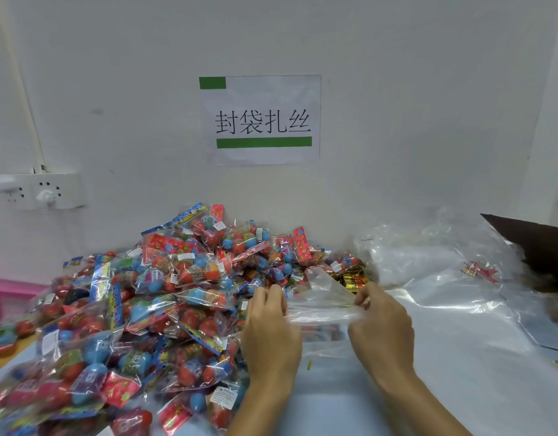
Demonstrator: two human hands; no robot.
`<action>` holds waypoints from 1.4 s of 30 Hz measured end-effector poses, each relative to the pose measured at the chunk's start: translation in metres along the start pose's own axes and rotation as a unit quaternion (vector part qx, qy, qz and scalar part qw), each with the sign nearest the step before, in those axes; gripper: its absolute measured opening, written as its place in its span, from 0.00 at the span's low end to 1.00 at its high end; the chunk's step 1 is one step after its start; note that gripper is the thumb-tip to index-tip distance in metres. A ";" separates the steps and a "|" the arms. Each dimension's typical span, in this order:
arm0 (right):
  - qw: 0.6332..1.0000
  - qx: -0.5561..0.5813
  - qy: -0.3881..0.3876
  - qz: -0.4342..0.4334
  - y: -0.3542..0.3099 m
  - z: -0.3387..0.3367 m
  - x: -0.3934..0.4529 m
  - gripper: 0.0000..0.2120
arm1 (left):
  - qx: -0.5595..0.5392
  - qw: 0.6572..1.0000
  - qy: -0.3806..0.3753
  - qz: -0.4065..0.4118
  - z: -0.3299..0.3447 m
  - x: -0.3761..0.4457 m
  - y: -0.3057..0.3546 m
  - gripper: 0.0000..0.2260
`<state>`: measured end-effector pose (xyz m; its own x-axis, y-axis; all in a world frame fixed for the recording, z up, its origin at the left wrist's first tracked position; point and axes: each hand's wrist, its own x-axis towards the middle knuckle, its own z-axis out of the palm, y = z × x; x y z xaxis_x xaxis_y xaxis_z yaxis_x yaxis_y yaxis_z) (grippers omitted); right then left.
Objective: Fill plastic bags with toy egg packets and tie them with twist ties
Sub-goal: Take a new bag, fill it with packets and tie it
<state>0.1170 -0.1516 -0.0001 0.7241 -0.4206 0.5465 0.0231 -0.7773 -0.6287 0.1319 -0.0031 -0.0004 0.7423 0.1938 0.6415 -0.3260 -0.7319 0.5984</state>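
Observation:
A large heap of toy egg packets, red and blue eggs in clear wrappers, covers the left half of the table. In front of me both hands grip the rim of one clear plastic bag and stretch it between them. My left hand pinches the bag's left edge beside the heap. My right hand pinches its right edge. A bundle of gold twist ties lies just behind the bag. More red and gold ties lie farther right.
A stack of clear plastic bags lies at the back right against the wall. A dark cardboard flap juts in from the right edge. A pink tray sits at the far left. A wall socket and a paper sign hang on the wall.

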 end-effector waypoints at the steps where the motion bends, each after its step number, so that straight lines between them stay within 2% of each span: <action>1: 1.000 0.008 -0.005 -0.006 0.001 0.002 0.000 0.17 | -0.037 0.999 -0.012 -0.015 0.002 0.002 -0.001 0.15; 4: 0.997 0.070 -0.028 -0.015 0.002 0.005 0.002 0.18 | -0.157 0.983 -0.062 -0.073 0.006 0.008 -0.006 0.16; 6: 0.991 0.120 -0.051 -0.035 -0.001 0.008 0.001 0.21 | -0.186 0.974 -0.102 -0.077 0.008 0.007 -0.008 0.15; 8: 0.987 0.133 -0.082 -0.042 -0.003 0.010 0.000 0.20 | -0.162 0.979 -0.101 -0.071 0.009 0.006 -0.008 0.16; 10: 0.989 0.113 -0.093 -0.006 0.002 0.009 0.003 0.18 | -0.114 0.990 -0.040 -0.067 0.007 0.008 -0.012 0.18; 13: 0.994 0.086 -0.045 0.048 0.010 0.004 0.009 0.18 | -0.049 0.996 0.041 -0.062 0.001 0.011 -0.018 0.19; 16: 0.994 0.099 -0.029 0.036 0.009 0.001 0.010 0.19 | -0.056 0.997 -0.009 -0.052 0.003 0.010 -0.016 0.20; 18: 0.989 0.130 -0.035 0.061 0.011 0.001 0.012 0.19 | -0.113 0.989 -0.058 -0.077 0.005 0.010 -0.014 0.22; 21: 0.969 0.201 -0.028 0.140 0.018 0.000 0.019 0.17 | -0.285 0.942 -0.132 -0.119 0.003 0.015 -0.013 0.23; 24: 0.941 0.268 -0.026 0.206 0.023 -0.002 0.024 0.11 | -0.455 0.847 -0.224 -0.159 0.000 0.017 -0.009 0.29; 26: 0.907 0.337 -0.052 0.245 0.025 -0.002 0.025 0.05 | -0.531 0.789 -0.207 -0.231 -0.001 0.019 -0.007 0.28; 28: 0.870 0.407 -0.107 0.258 0.024 -0.001 0.024 0.02 | -0.551 0.762 -0.182 -0.288 0.000 0.020 -0.006 0.23; 29: 0.856 0.431 -0.134 0.253 0.023 -0.001 0.023 0.01 | -0.533 0.769 -0.194 -0.293 -0.001 0.020 -0.005 0.20; 31: 0.844 0.454 -0.160 0.235 0.019 0.000 0.019 0.05 | -0.495 0.784 -0.253 -0.277 -0.002 0.017 -0.003 0.16; 34: 0.877 0.416 -0.149 0.189 0.013 0.003 0.014 0.06 | -0.486 0.779 -0.311 -0.245 -0.004 0.012 0.006 0.20; 37: 0.912 0.355 -0.147 0.144 0.010 0.008 0.010 0.06 | -0.447 0.832 -0.283 -0.165 -0.001 0.008 0.011 0.25; 39: 0.926 0.318 -0.160 0.126 0.009 0.009 0.008 0.10 | -0.464 0.840 -0.245 -0.137 -0.001 0.008 0.011 0.26; 41: 0.918 0.316 -0.188 0.149 0.010 0.011 0.007 0.07 | -0.479 0.842 -0.221 -0.116 -0.001 0.009 0.008 0.22; 42: 0.912 0.319 -0.201 0.160 0.010 0.012 0.006 0.05 | -0.467 0.853 -0.209 -0.104 -0.001 0.010 0.007 0.17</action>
<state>0.1298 -0.1566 -0.0096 0.9552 -0.2742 0.1118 0.0692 -0.1603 -0.9846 0.1365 -0.0056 0.0111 0.9209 -0.1370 0.3650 -0.3418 0.1664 0.9249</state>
